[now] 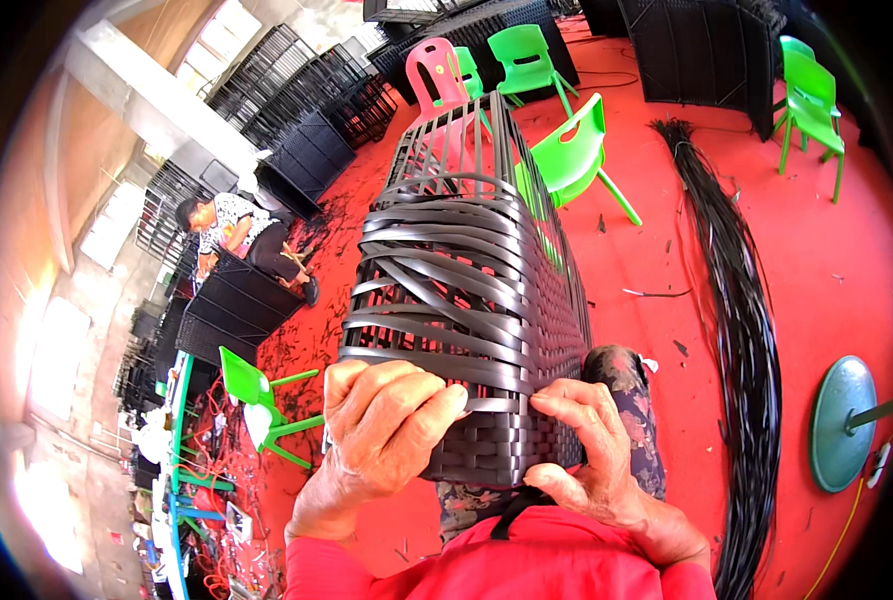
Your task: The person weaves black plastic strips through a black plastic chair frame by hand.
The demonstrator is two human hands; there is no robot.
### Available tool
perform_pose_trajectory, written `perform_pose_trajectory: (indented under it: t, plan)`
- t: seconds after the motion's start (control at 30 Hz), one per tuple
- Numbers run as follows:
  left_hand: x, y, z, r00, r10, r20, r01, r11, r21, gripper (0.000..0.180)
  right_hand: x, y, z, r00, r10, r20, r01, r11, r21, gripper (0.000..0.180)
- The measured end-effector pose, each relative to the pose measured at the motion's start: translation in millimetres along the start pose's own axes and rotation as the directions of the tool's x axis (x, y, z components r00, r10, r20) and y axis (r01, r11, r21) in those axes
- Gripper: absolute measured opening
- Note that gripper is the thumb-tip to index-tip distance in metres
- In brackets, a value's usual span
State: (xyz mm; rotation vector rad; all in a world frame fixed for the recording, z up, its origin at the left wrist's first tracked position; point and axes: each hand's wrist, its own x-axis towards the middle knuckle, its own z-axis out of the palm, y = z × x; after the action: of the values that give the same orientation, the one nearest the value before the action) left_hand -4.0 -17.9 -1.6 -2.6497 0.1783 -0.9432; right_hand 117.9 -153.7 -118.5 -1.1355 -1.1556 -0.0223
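A tall black frame (556, 330), part woven with flat plastic strips, leans across my lap. Tight weave covers its near lower corner, while bare upright bars show at the far end. Loose flat strips (436, 250) wrap around its middle in uneven bands. My left hand (391, 425) is closed, fingers curled, pinching a black strip (494, 405) at the near face. At the corner right of it, my right hand (591, 440) presses its fingertips on the weave, thumb lower against the side. The frame hides part of both hands' grip.
A long bundle of black strips (731, 370) lies on the red floor at right, near a round green stand (842, 425). Green chairs (571, 155) and a pink chair (436, 75) stand ahead. At left, another person (241, 230) bends over a dark woven panel (236, 305).
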Motion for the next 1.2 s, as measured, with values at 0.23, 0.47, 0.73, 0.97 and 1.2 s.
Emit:
perform_pose_trajectory:
  t: [0.23,0.47,0.73,0.97,1.2]
  plan:
    - [-1.3,-0.6,0.3,1.0,-0.003,-0.014,0.002,1.0,-0.016,0.034,-8.8,0.9,11.0,0.999,-0.02,-0.041,0.023,0.997,0.073,0.054]
    - [-14.1,-15.4,-8.3,0.999,0.036,0.008,-0.037,0.96,0.278,0.027,-31.8,19.8,2.0,0.994,0.084,-0.064,-0.072,0.982,0.174,0.044]
    - [-102.1,-155.5,-55.4,0.928,-0.352,-0.125,0.356,0.733,0.579,0.021,-51.1,28.0,-6.7,0.981,0.192,0.011,-0.192,0.975,0.114,0.036]
    - [-118.0,-196.3,-63.2,0.589,-0.787,-0.182,0.785,0.505,0.359,0.018,-64.0,45.7,-28.2,0.87,0.493,0.028,-0.483,0.837,0.259,0.022]
    - [-10.2,-173.8,-73.2,0.534,-0.845,-0.038,0.522,0.365,-0.771,0.029,-36.4,31.8,-62.6,0.842,0.539,0.005,-0.498,0.775,0.39,0.026]
